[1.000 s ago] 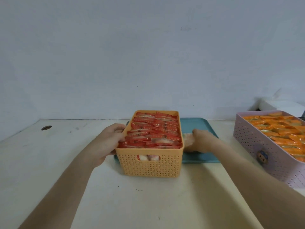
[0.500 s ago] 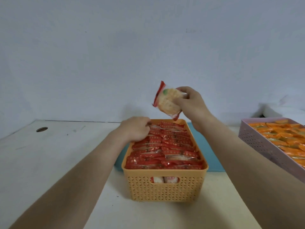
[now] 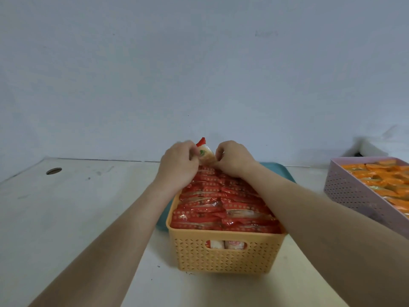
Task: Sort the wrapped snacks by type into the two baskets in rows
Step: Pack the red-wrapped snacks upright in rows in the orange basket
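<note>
Snack (image 3: 205, 155) pinched by left hand (image 3: 178, 161), right hand (image 3: 232, 158); print illegible.

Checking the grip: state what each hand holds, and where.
Left hand and right hand pinch one snack, at its left and right edges, above the basket.

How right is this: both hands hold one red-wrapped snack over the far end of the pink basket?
Not quite. The head view shows the left hand and right hand holding the red-wrapped snack over the far end of the orange basket; the pink basket stands apart.
</note>
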Available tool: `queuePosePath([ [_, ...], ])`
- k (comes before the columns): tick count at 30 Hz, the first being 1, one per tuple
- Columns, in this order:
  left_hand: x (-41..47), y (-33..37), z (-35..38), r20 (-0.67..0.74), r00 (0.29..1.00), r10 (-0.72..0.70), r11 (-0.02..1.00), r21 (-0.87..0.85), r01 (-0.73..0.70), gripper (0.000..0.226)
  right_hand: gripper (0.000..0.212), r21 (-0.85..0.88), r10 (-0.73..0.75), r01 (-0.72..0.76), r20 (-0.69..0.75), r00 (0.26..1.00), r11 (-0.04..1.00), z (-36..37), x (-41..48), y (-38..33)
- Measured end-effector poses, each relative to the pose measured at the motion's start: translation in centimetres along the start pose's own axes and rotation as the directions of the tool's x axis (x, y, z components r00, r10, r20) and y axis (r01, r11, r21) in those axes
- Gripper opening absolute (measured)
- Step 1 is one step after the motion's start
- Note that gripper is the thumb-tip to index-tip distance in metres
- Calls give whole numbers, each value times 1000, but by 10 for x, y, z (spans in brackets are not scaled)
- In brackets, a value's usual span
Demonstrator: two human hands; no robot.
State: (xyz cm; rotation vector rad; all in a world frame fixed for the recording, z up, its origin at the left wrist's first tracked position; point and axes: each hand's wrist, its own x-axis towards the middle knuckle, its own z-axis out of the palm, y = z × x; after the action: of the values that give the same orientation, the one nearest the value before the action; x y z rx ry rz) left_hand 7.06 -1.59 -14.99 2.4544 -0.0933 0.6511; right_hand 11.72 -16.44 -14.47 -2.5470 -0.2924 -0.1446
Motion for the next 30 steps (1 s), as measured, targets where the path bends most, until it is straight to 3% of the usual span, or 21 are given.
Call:
queuePosePath([
  [2,5,-6,3,3,1000,-14,1000,13,14,33,20,-85,5,-4,13,1000,996,3,-1,-1],
  [4,12,-11,6,151,988,-24,995,95,9,42,8,-133,14,-10,32,999,991,3,-1,-1],
  [7,19,-11,4,182,983,-6,993,118,-16,27,16,-199,12,-11,7,1000,980,4,-6,-2],
  [9,22,-8,0,130,988,87,978,179,-110,22,18,-259,-55,30,-87,995,965,3,-12,-6],
  [13,27,-4,-7,185,951,249,913,282,-294,18,9,-312,-182,117,-189,965,943,5,-19,-14],
  [18,22,-3,-1,278,928,247,815,459,-354,34,5,-346,-220,139,-208,953,928,3,-21,-17],
  [20,21,-4,1,354,917,182,759,543,-360,31,7,-410,-210,118,-187,960,904,1,-22,-18],
  [22,19,-4,3,393,913,106,757,563,-330,27,9,-434,-179,108,-128,975,895,0,-22,-18],
  [27,22,-2,5,256,961,108,827,513,-230,35,8,-433,-166,111,-91,982,895,3,-18,-16],
  [30,24,1,5,339,938,74,776,571,-268,38,25,-340,-108,76,-74,991,937,6,-14,-12],
])
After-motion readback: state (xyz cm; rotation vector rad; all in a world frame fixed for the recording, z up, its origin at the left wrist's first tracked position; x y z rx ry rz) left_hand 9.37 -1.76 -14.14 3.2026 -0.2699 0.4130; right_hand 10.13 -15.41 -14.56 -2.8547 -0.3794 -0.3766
